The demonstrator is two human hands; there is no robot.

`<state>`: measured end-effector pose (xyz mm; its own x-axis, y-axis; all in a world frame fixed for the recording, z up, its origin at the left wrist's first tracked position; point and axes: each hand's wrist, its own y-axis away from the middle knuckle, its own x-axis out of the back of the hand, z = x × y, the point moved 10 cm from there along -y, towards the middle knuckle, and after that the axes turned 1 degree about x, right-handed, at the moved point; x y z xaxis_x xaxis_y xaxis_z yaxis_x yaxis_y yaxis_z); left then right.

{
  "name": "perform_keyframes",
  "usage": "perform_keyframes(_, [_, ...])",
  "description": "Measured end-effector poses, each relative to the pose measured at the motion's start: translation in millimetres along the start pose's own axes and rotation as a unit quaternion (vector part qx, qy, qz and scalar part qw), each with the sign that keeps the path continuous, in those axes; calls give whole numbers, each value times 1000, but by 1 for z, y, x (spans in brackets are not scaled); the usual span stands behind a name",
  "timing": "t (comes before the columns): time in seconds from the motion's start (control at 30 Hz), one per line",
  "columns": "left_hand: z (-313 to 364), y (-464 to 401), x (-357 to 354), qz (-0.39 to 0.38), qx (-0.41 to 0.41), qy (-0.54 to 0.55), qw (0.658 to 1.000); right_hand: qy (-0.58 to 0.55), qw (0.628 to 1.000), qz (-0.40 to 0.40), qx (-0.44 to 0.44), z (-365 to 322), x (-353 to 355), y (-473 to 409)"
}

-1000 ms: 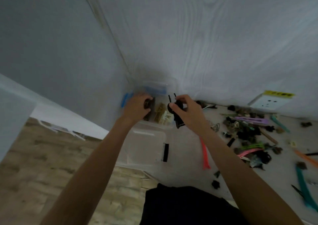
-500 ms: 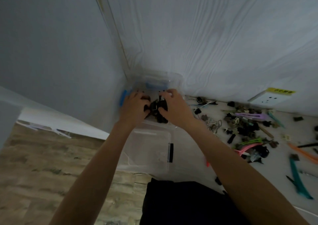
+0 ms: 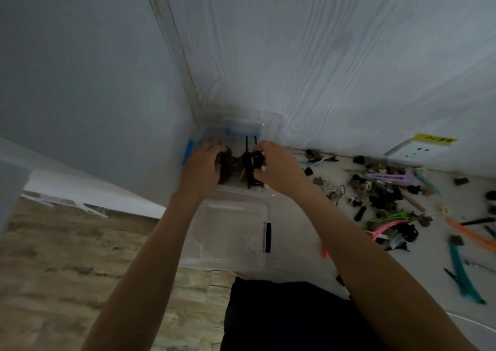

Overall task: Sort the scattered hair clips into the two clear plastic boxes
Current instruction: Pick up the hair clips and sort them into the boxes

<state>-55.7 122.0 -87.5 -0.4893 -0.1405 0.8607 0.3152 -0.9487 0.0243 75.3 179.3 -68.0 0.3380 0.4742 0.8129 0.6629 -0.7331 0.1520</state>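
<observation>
Two clear plastic boxes stand in the corner of the white table. Over the far box, which has blue latches, both hands are held close together. My left hand grips a dark brown claw clip. A black claw clip is in my right hand, its prongs pointing down into the box. The near box is nearly empty and has a black clip on its right rim. Many scattered hair clips lie to the right.
The walls meet directly behind the far box. A white wall socket with a yellow label sits low on the right wall. Long teal, orange and purple clips lie on the table at right. The wooden floor is at left.
My right hand has carried the black claw clip left, from beside the far box to over it, close to my left hand. The view has shifted slightly.
</observation>
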Motion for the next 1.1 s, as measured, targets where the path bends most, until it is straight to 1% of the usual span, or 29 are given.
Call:
perform_keyframes(0.07, [2, 1, -3, -20, -19, -16, 999, 27, 999, 23, 4, 3, 10, 5])
perform_keyframes(0.13, [12, 1, -6, -29, -64, -50, 996, 37, 998, 44, 0, 4, 21, 11])
perform_keyframes(0.2, [20, -1, -9, -37, -85, -85, 992, 47, 997, 60, 7, 2, 29, 13])
perform_keyframes(0.3, [28, -10, -19, -70, -83, -136, 985, 59, 997, 56, 13, 2, 30, 13])
perform_keyframes(0.37, [28, -17, -17, -76, -76, -154, 982, 63, 997, 47, 12, 5, 25, 15])
perform_keyframes(0.47, [27, -24, -5, -44, -62, -129, 989, 38, 998, 42, 0, 12, 20, 17])
perform_keyframes(0.53, [29, -24, 0, -26, -57, -135, 989, 22, 999, 43, -6, 15, 20, 17])
perform_keyframes(0.6, [30, -22, -8, -51, -52, -174, 982, 31, 998, 46, -3, 14, 21, 16])
perform_keyframes(0.67, [28, -21, -16, -77, -46, -209, 974, 65, 997, 47, 0, 12, 22, 15])
perform_keyframes(0.73, [26, -22, -18, -89, -44, -225, 969, 102, 994, 39, 21, 4, 17, 12])
perform_keyframes(0.8, [23, -22, -15, -90, -49, -212, 972, 102, 994, 18, 35, 0, 7, 8])
perform_keyframes(0.83, [21, -21, -10, -78, -45, -183, 979, 112, 993, 11, 43, -1, 3, 5])
perform_keyframes(0.87, [18, -18, -1, -51, -37, -142, 988, 147, 987, 5, 57, -2, -1, 2])
perform_keyframes(0.93, [12, -9, 18, 11, -16, -65, 998, 268, 960, -39, 69, 3, -7, 0])
perform_keyframes(0.97, [11, -4, 24, 30, -10, -44, 999, 307, 947, -63, 70, 8, -9, 3])
perform_keyframes(1.0, [10, 0, 26, 40, -11, -34, 999, 317, 943, -69, 68, 14, -7, 6])
perform_keyframes(1.03, [10, 4, 27, 45, -13, -27, 999, 302, 949, -54, 65, 15, 0, 9])
perform_keyframes(1.1, [13, 7, 27, 60, -17, -12, 998, 263, 963, 21, 64, 11, 17, 17])
